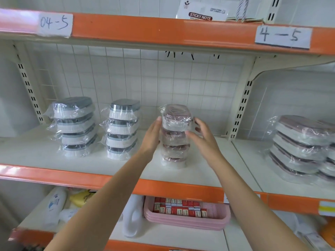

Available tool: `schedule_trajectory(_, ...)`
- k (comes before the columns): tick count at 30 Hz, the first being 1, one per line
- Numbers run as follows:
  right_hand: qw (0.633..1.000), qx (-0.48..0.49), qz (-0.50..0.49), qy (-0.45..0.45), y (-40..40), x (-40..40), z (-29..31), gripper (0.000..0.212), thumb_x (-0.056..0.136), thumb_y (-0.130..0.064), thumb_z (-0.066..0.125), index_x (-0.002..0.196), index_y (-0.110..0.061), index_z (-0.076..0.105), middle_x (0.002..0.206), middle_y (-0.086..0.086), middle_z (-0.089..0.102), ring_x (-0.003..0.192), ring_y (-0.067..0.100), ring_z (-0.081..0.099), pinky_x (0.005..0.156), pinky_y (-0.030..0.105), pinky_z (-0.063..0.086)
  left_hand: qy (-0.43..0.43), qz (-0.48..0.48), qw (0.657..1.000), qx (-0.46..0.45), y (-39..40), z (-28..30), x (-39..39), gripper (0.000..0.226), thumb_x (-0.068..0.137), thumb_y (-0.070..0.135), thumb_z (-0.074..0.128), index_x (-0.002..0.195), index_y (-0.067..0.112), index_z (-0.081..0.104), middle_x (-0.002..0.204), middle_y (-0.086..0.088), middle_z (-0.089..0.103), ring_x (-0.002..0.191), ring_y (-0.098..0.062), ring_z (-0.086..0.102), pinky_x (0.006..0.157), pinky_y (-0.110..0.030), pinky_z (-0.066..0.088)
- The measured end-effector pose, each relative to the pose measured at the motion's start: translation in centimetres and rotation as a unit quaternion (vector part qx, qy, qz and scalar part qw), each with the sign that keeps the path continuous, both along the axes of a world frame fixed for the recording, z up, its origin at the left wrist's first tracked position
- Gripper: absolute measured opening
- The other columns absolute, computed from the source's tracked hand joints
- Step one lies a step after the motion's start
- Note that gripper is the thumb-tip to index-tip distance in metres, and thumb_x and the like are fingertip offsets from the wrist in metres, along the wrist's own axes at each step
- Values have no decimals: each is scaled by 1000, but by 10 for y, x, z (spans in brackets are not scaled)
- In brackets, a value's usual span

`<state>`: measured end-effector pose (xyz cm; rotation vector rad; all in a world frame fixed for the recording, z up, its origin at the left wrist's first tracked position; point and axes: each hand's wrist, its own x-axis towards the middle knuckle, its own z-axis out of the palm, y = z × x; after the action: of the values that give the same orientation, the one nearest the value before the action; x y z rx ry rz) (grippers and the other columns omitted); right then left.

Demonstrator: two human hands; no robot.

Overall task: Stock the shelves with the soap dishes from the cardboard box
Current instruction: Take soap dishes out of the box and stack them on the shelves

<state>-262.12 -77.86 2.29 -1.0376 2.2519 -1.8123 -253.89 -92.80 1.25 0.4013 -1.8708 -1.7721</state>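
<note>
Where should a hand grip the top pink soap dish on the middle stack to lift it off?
Probably by the top pink soap dish's two short side walls, coming from the front, a hand on either side. It lies flat on the stack, its plastic wrap looks slippery, and the left hand and right hand already flank it.

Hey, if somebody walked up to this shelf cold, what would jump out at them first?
Probably the two hands at the middle shelf: the left hand and right hand flank a stack of pink-lidded soap dishes wrapped in clear film. Two stacks of grey-lidded soap dishes stand to the left, and bright orange shelf edges run across the view.
</note>
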Motion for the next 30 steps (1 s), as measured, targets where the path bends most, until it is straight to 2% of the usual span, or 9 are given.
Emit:
schedule_trajectory(4, 999, 28, 22, 0, -3, -5, 7, 59, 91, -33, 61, 144, -29, 35, 141, -12, 36, 131, 6, 35, 108, 29, 31, -33, -18, 999, 10, 1, 14, -7, 50, 97, 59, 26, 137, 34, 42, 143, 8, 42, 129, -15, 40, 98, -39, 35)
schedule_trajectory(7, 998, 37, 18, -48, 2, -7, -5, 60, 90, -41, 60, 143, -31, 35, 145, -7, 39, 127, 15, 46, 105, 39, 40, -84, -7, 993, 82, -4, 1, -5, 64, 92, 68, 24, 145, 34, 33, 153, 0, 31, 138, -34, 32, 108, -56, 31)
schedule_trajectory(9, 996, 44, 38, -74, 3, -3, -13, 49, 90, -41, 59, 135, -33, 42, 136, -10, 50, 117, 12, 54, 101, 40, 45, -99, -35, 987, 119, 0, -6, -3, 55, 91, 69, 25, 130, 36, 45, 145, -1, 41, 129, -38, 42, 105, -59, 35)
schedule_trajectory(12, 995, 34, 36, -85, 9, -4, -17, 40, 90, -41, 59, 128, -33, 48, 117, -19, 58, 110, 10, 59, 100, 44, 47, -96, -55, 985, 131, 12, -9, -5, 49, 91, 67, 30, 124, 36, 51, 142, -3, 48, 121, -36, 49, 103, -57, 39)
schedule_trajectory(14, 996, 41, 20, -80, 20, -7, -17, 43, 91, -43, 57, 132, -33, 46, 119, -17, 56, 111, 10, 58, 100, 43, 47, -104, -59, 983, 137, 20, -13, -12, 56, 91, 68, 31, 133, 34, 48, 143, -2, 47, 123, -36, 49, 101, -54, 41)
schedule_trajectory(18, 996, 43, -13, -76, 60, -18, -17, 40, 92, -44, 55, 130, -38, 45, 124, -14, 54, 114, 11, 57, 100, 43, 47, -103, -94, 981, 138, 57, -15, -32, 50, 90, 68, 33, 128, 40, 49, 139, 2, 51, 121, -32, 51, 103, -53, 41)
schedule_trajectory(23, 993, 38, -73, -83, 117, -39, -17, 36, 92, -43, 55, 128, -40, 48, 129, -9, 57, 114, 11, 57, 100, 44, 47, -103, -137, 979, 114, 112, -19, -66, 60, 90, 70, 32, 142, 40, 35, 145, 3, 44, 125, -31, 48, 104, -53, 41)
schedule_trajectory(27, 988, 55, -124, -72, 160, -52, -12, 33, 96, -39, 50, 128, -31, 47, 119, -11, 55, 109, 12, 53, 102, 44, 44, -100, -172, 974, 108, 157, -19, -91, 63, 89, 70, 33, 146, 42, 27, 151, 4, 36, 128, -30, 45, 100, -49, 43)
schedule_trajectory(30, 985, 64, -156, -47, 185, -62, -12, 21, 97, -36, 50, 117, -32, 50, 112, -10, 56, 111, 15, 54, 101, 46, 44, -99, -188, 971, 106, 183, -16, -105, 61, 91, 67, 32, 146, 41, 27, 152, 6, 32, 129, -29, 43, 94, -44, 42)
